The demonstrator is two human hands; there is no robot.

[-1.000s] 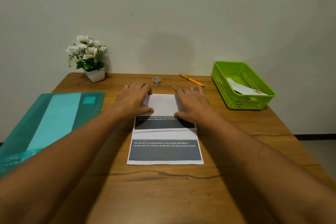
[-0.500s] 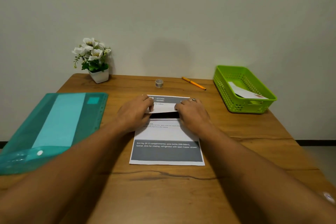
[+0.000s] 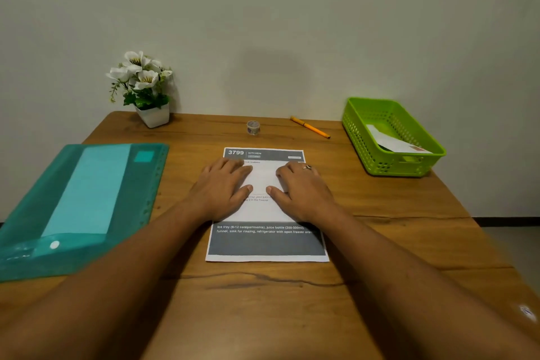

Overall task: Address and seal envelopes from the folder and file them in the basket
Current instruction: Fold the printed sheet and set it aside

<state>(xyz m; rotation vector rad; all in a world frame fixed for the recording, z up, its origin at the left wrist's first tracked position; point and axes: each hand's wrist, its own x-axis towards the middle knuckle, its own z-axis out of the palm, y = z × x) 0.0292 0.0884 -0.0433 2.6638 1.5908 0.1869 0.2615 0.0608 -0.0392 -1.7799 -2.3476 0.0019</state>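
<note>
Head view, read from the left: a teal translucent plastic folder lies well to the left of the printed white paper sheet, with a paler rectangle showing through its cover. Whether those are the remaining envelopes cannot be told. A white pot of white artificial flowers stands behind and to the left of the sheet, against the wall.

The left hand lies palm down on the sheet's left half, its fingers straight, close together and gripping nothing. Behind the sheet stands a small clear roll of tape. The right hand, with a ring on one finger, mirrors it on the sheet's right half, equally flat and empty. Both thumbs point inward and nearly meet over the middle.

This looks like smoothing the sheet before it is folded to fit an envelope. To do that well:

- Press evenly with both palms so the paper does not skate on the brown wooden counter.
- Sweep outward from the centre rather than towards it, which would raise a buckle.
- Square the edges before committing to any crease.

A slim orange pen lies behind and to the right of the sheet, within reach for addressing. Further right sits a bright green perforated plastic basket, which already holds one white envelope leaning inside it.
</note>
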